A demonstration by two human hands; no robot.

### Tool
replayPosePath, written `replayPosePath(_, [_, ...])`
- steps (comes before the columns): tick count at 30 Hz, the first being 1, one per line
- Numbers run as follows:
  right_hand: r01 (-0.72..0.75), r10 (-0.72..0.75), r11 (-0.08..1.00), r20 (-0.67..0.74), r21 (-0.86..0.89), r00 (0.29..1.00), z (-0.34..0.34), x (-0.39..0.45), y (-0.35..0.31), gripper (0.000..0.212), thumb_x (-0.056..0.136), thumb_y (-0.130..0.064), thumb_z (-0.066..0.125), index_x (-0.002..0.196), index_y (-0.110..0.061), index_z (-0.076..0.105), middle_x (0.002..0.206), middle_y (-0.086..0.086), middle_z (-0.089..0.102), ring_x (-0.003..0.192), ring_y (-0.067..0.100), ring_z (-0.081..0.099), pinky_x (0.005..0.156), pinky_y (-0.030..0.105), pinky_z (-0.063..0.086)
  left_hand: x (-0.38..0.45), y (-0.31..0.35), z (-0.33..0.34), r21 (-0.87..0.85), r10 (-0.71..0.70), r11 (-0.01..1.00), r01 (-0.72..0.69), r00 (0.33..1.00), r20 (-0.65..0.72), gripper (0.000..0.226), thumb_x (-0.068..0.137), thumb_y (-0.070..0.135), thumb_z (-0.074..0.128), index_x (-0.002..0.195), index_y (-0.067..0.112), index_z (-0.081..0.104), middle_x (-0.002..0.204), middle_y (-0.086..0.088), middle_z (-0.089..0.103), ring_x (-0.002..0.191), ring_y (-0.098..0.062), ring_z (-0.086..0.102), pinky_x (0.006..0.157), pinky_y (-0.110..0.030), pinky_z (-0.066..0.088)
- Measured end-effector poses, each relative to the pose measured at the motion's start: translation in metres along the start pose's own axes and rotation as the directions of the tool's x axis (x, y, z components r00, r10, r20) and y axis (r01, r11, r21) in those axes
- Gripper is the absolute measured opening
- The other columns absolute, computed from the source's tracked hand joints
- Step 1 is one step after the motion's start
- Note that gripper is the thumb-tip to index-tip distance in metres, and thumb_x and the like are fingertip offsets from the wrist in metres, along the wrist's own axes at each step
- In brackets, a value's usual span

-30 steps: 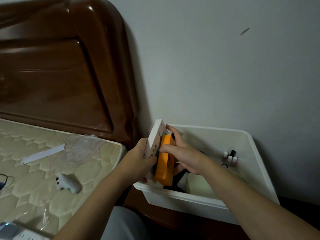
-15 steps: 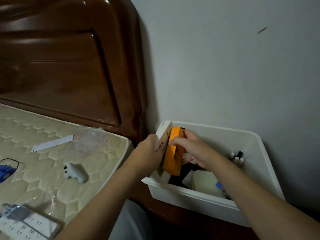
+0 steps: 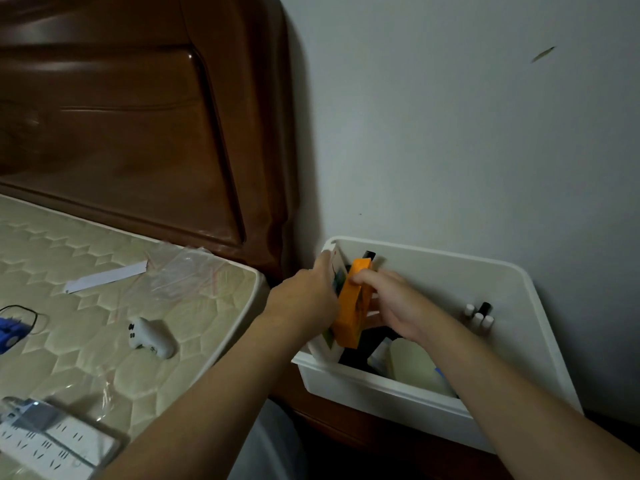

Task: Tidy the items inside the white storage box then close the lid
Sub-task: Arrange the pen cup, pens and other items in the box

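**Boxes being stood up along the storage box's left wall**

Nearest on the mattress [image 3: 104, 341], at its front edge, a power strip [image 3: 52, 441] lies under clear plastic. Further in sit a small white controller [image 3: 151, 337], a blue gadget with a black cord [image 3: 10, 332] at the left edge, and toward the headboard [image 3: 138, 116] a paper strip [image 3: 105, 277] beside a crumpled plastic bag [image 3: 187, 271].

The white storage box [image 3: 381, 389] stands on a dark wooden stand [image 3: 363, 427] beside the bed, against the wall, with no lid in view. In its near part lie a cream container [image 3: 415, 365] and dark items I cannot identify; small bottles [image 3: 479, 315] stand by its right wall.

The left hand [image 3: 304, 299] curls over the top of a white carton [image 3: 327, 337] at the box's left wall, gripping it. The right hand [image 3: 391, 303] pinches an orange box [image 3: 353, 303], thumb on its near face, holding it upright just beside the carton.

What could go wrong: both cartons stand on edge over loose items, so if either hand lets go before they are wedged they would likely tip inward. If left poking above the rim, they could stop the lid seating.

Against a second ago, both cartons sit lower and closer to the left wall, and the left hand has shifted from the carton's side to its top.
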State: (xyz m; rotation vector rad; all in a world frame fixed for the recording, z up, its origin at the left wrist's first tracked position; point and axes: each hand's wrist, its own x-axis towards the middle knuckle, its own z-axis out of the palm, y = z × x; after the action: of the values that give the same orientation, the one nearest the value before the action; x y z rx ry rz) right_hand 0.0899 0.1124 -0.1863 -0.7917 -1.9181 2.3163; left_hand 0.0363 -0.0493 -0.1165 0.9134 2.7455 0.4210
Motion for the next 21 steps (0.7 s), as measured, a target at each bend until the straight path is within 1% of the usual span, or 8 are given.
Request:
replayPosePath(2, [-0.030,0.030,0.999,0.011,0.041,1.000,-0.004,0.001,0.010,0.024,0.095,-0.030,0.069,0.112,-0.014,0.068,0.083,0.007,0.076,0.074,0.024,0.075,0.065,0.042,0.062,0.009,0.004,0.000,0.099,-0.074,0.993,0.066,0.994,0.086,0.058,0.100,0.023,0.050,0.154,0.020,0.028,0.124,-0.011,0.065,0.099,-0.030,0.066,0.081,-0.045,0.059])
replayPosePath(5, [-0.063,0.063,0.997,-0.008,0.042,0.998,-0.011,0.001,0.023,0.041,0.092,-0.035,0.074,0.123,-0.010,0.065,0.087,0.008,0.075,0.080,0.027,0.075,0.065,0.042,0.062,0.016,0.012,-0.003,0.175,-0.141,0.979,0.108,0.973,0.182,0.054,0.099,0.022,0.054,0.150,0.013,0.038,0.118,-0.009,0.062,0.097,-0.027,0.061,0.083,-0.041,0.056])
replayPosePath(7, [-0.069,0.070,0.996,-0.026,0.061,0.997,-0.015,-0.001,0.027,0.044,0.092,-0.035,0.074,0.127,-0.009,0.065,0.086,0.008,0.076,0.078,0.026,0.076,0.062,0.040,0.062,0.018,0.017,-0.001,0.204,-0.156,0.972,0.121,0.973,0.168,0.051,0.100,0.022,0.053,0.148,0.011,0.040,0.119,-0.011,0.062,0.103,-0.030,0.064,0.089,-0.044,0.057])
replayPosePath(9, [-0.059,0.062,0.996,-0.042,0.064,0.997,-0.019,-0.002,0.030,0.044,0.093,-0.036,0.072,0.128,-0.010,0.066,0.091,0.008,0.076,0.084,0.028,0.076,0.064,0.040,0.062,0.018,0.022,0.005,0.238,-0.164,0.962,0.132,0.979,0.121,0.049,0.101,0.022,0.052,0.147,0.010,0.040,0.126,-0.013,0.063,0.109,-0.033,0.066,0.090,-0.046,0.057])
replayPosePath(12, [-0.065,0.070,0.995,-0.054,0.077,0.996,-0.021,-0.003,0.033,0.047,0.093,-0.038,0.072,0.131,-0.010,0.066,0.105,0.013,0.075,0.097,0.034,0.073,0.072,0.043,0.061,0.018,0.028,0.014,0.273,-0.142,0.954,0.122,0.988,0.054,0.052,0.100,0.021,0.052,0.149,0.011,0.038,0.128,-0.014,0.063,0.110,-0.033,0.066,0.084,-0.044,0.056])
replayPosePath(15, [-0.080,0.091,0.990,-0.085,0.118,0.992,-0.021,-0.004,0.034,0.055,0.092,-0.038,0.075,0.134,-0.006,0.062,0.105,0.015,0.071,0.098,0.036,0.073,0.074,0.045,0.062,0.022,0.031,0.020,0.311,-0.115,0.944,0.107,0.993,0.009,0.053,0.099,0.019,0.051,0.149,0.009,0.035,0.123,-0.015,0.064,0.106,-0.033,0.066,0.073,-0.039,0.049])
replayPosePath(17, [-0.070,0.086,0.988,-0.110,0.140,0.990,-0.021,-0.002,0.034,0.052,0.092,-0.039,0.075,0.130,-0.004,0.065,0.097,0.013,0.072,0.095,0.034,0.073,0.072,0.043,0.063,0.024,0.032,0.025,0.362,-0.112,0.927,0.101,0.994,0.009,0.058,0.100,0.017,0.049,0.153,0.007,0.029,0.125,-0.017,0.062,0.109,-0.035,0.065,0.074,-0.040,0.046])
replayPosePath(21, [-0.046,0.068,0.986,-0.142,0.157,0.988,-0.025,0.001,0.033,0.030,0.092,-0.040,0.072,0.097,-0.011,0.074,0.080,0.009,0.076,0.081,0.029,0.074,0.068,0.041,0.062,0.023,0.027,0.043,0.393,-0.125,0.913,0.107,0.992,0.020,0.065,0.101,0.017,0.049,0.159,0.012,0.020,0.131,-0.017,0.060,0.116,-0.036,0.064,0.086,-0.044,0.050])
